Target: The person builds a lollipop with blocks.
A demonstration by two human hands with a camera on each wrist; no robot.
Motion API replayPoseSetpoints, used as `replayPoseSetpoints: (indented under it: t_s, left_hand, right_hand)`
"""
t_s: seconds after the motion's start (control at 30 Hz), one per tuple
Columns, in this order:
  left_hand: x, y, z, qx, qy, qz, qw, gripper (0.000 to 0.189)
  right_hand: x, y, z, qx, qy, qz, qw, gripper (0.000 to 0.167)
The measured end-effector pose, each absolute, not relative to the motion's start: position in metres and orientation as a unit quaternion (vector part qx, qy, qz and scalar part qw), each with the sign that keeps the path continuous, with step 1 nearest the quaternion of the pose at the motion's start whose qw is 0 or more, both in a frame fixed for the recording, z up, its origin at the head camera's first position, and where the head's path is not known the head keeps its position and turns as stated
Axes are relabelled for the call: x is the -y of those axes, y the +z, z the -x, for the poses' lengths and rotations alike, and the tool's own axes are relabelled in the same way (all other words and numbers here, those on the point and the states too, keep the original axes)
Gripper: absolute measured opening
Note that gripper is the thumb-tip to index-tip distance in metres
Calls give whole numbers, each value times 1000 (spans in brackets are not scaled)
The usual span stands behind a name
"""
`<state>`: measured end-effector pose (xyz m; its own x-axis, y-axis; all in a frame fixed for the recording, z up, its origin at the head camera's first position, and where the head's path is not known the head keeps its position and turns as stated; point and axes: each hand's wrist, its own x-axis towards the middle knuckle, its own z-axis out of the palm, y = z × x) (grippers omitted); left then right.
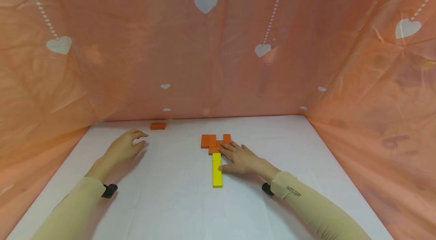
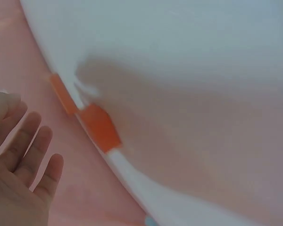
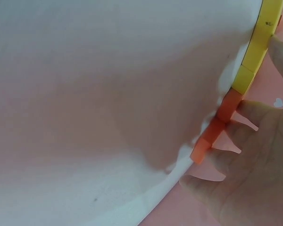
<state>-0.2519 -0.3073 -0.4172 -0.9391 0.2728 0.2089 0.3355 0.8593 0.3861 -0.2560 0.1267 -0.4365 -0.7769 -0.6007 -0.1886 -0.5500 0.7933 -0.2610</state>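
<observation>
Several flat orange blocks [image 1: 205, 141] lie grouped on the white table, with a yellow strip of blocks [image 1: 217, 173] running from them toward the person. Over the right side of this group the right hand [image 1: 240, 158] spreads its fingers, fingertips at the orange blocks and thumb at the yellow strip's edge. The right wrist view shows the fingers [image 3: 217, 160] apart beside the row, partly hiding it. Off to the left, the left hand [image 1: 124, 146] is empty, its fingers loosely bent. A single orange block [image 1: 158, 126] lies just beyond its fingertips.
Peach cloth [image 1: 218, 62] with white hearts hangs behind the table and along both sides. The white tabletop [image 1: 170, 202] ends at the back cloth, close behind the single orange block. Dark bands with small devices [image 1: 109, 190] sit at the wrists.
</observation>
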Motion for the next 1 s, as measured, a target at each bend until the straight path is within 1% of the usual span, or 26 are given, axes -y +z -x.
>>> replayPoseSetpoints:
  t_s: [0.13, 0.33, 0.5, 0.57, 0.8, 1.0]
  left_hand:
    - [321, -419, 244, 965, -205, 151, 63, 31]
    - [336, -425, 237, 966, -200, 152, 67, 33]
    - [344, -428, 234, 968, -200, 144, 46, 40]
    - [346, -429, 234, 968, -204, 141, 36, 41]
    - [347, -429, 234, 965, -224, 138, 18, 36]
    - [345, -431, 235, 961, -233, 144, 29, 29]
  right_hand:
    - [-127, -436, 256, -937, -99, 307, 135, 80]
    - [-127, -437, 257, -938, -93, 306, 135, 81]
    - [-126, -437, 257, -938, -93, 305, 135, 81]
    - [-126, -437, 257, -938, -95, 305, 135, 81]
    - [-127, -436, 257, -938, -94, 308, 129, 81]
    - [-127, -439, 258, -938, -96, 308, 127, 81]
